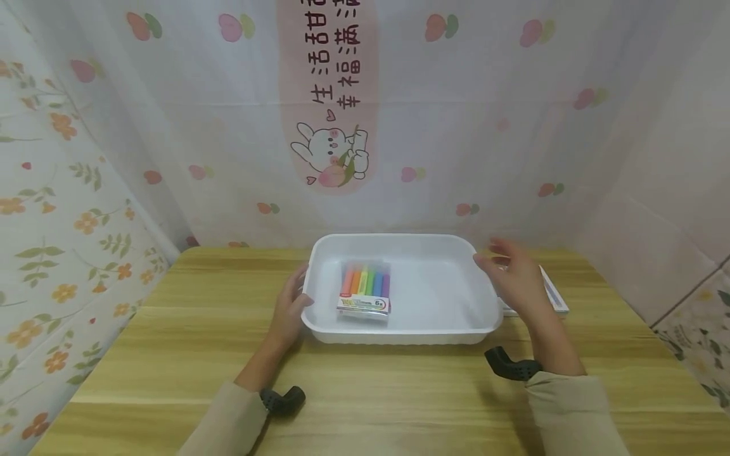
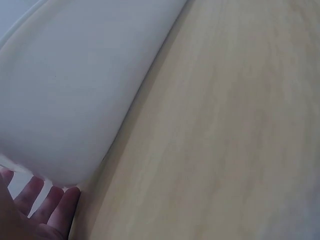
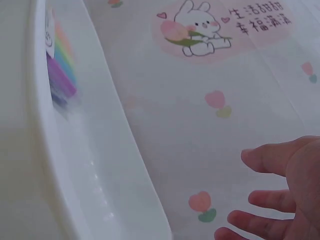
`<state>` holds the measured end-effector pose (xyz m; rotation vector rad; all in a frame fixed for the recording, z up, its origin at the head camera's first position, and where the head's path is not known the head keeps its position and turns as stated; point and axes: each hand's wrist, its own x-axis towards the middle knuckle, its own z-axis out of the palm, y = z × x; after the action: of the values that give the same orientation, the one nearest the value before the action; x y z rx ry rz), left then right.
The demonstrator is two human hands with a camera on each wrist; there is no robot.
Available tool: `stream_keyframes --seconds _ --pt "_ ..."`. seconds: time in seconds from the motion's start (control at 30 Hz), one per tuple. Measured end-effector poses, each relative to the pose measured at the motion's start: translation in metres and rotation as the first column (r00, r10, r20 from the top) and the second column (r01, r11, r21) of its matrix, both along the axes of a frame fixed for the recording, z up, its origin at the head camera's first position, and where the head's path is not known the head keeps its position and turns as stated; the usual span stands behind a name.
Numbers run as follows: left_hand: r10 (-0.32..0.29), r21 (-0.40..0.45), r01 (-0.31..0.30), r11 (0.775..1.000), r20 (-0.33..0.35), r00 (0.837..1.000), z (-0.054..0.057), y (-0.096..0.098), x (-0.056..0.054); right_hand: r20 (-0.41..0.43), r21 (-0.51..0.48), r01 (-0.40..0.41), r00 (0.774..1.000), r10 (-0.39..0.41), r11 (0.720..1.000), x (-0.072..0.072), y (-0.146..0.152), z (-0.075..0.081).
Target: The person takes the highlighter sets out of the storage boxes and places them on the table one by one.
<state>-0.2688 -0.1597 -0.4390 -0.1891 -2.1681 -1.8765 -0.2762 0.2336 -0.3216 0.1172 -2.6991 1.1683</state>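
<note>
A white plastic tray (image 1: 433, 288) with raised walls sits on the wooden table. Inside its left half lies a clear pack of highlighters (image 1: 365, 291) in several colours, also partly visible past the rim in the right wrist view. My left hand (image 1: 288, 313) holds the tray's left end, thumb over the rim and fingers against the outer wall; in the left wrist view those fingers (image 2: 62, 212) meet the tray's lower corner. Beside the right end, my right hand (image 1: 521, 285) is spread with nothing in it. Its thumb is close to the rim; the right wrist view shows a gap.
Flat white items, like booklets (image 1: 554, 294), lie to the right of the tray, partly hidden by my right hand and arm. A printed curtain (image 1: 239, 126) hangs along the table's back edge. Flowered cloth (image 1: 74, 285) hangs at the left.
</note>
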Motion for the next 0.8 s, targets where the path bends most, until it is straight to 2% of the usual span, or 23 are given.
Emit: stream_keyframes --seconds 0.2,0.4,0.8 --pt "-0.003 0.003 0.002 1.000 0.020 1.000 0.000 0.001 -0.001 0.044 -0.017 -0.006 0.999 0.007 1.000 -0.004 -0.019 0.001" --pt "0.005 0.015 -0.006 1.000 0.047 0.999 -0.001 0.001 -0.001 0.043 -0.069 -0.021 0.999 0.024 0.997 -0.006 -0.038 0.001" --pt "0.002 0.009 -0.002 1.000 0.037 0.999 0.000 0.001 -0.001 0.054 -0.192 -0.071 0.995 0.082 0.979 -0.012 -0.078 0.003"
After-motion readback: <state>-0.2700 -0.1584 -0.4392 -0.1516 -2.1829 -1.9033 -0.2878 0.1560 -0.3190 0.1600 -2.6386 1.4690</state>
